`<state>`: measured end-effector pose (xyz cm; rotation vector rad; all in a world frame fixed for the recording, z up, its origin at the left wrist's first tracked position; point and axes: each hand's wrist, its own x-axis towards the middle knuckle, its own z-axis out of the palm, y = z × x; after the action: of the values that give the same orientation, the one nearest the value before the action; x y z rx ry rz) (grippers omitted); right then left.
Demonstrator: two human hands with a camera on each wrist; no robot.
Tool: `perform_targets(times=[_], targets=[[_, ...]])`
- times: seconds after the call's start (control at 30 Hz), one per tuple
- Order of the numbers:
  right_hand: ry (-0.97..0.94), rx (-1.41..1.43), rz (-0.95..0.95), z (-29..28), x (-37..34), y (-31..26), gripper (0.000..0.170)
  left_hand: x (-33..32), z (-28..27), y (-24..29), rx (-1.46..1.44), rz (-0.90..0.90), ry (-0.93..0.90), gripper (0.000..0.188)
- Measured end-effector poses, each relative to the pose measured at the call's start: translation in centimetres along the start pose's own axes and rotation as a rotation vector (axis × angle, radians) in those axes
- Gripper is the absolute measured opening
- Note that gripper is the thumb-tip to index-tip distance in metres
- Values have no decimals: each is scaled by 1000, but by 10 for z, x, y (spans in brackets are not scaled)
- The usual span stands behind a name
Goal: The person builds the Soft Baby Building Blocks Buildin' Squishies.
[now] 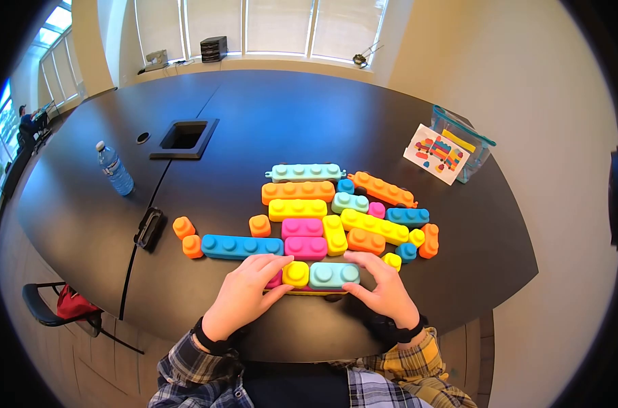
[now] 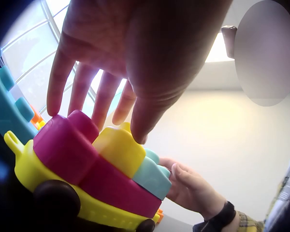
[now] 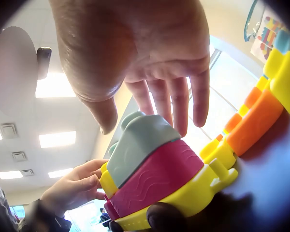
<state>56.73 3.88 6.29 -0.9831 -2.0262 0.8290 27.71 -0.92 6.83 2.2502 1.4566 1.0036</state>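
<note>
Close to the near table edge is a toy block stack. At its bottom lies a yellow wheeled base [image 2: 101,211], topped by a long magenta block [image 3: 157,174]. Side by side above that are a small magenta block [image 2: 63,142], a small yellow block [image 1: 296,274] and a light blue block [image 1: 334,275]. My left hand [image 1: 251,292] holds the yellow block between thumb and fingers, partly covering the small magenta one. With thumb in front and fingers behind, my right hand [image 1: 388,292] holds the light blue block near its right end.
Several loose blocks lie beyond the hands, among them a long blue block [image 1: 242,247] and an orange wheeled base [image 1: 382,190]. A picture card [image 1: 437,154] leans on a clear bin [image 1: 482,146] at right. On the left stand a water bottle [image 1: 115,170] and a black case [image 1: 149,229].
</note>
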Motion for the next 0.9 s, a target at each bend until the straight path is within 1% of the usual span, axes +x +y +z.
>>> perform_targets(times=[0.07,0.2,0.33,0.4,0.47,0.5,0.53,0.57,0.6,0.67,0.7,0.77,0.9], targets=[[-63,-126,-52,-1,-2,7,48,-1,4,-4,-3,-13,-5,42],[-67,-93,-4,3,-2,6,43,-1,4,-4,11,-28,6,36],[-50,-96,-31,4,-2,5,40,-1,1,-8,-18,-45,-23,38],[-55,-99,-32,5,-2,3,39,1,-8,-16,-54,20,-34,45],[-48,-83,-8,5,-1,1,39,-2,-22,-36,-72,-6,111,50],[-49,-83,-10,5,-1,1,39,-3,-34,-44,16,-73,174,51],[-48,-79,-7,5,-1,1,39,-7,-46,-54,49,-199,211,52],[-46,-75,-2,5,-2,1,39,-11,-55,-74,169,-191,248,55],[-46,-74,-2,5,-2,2,39,-17,-67,-82,239,-255,183,57],[-55,-63,-4,6,-2,3,40,-25,-81,-98,325,-300,69,58],[-54,-61,-4,7,-2,4,40,-27,-85,-104,326,-299,66,58],[-49,-62,-26,9,-2,5,40,-30,-87,-118,302,-319,-21,59],[-79,-86,-5,7,-3,5,40,-38,-83,-145,337,-294,-70,57]])
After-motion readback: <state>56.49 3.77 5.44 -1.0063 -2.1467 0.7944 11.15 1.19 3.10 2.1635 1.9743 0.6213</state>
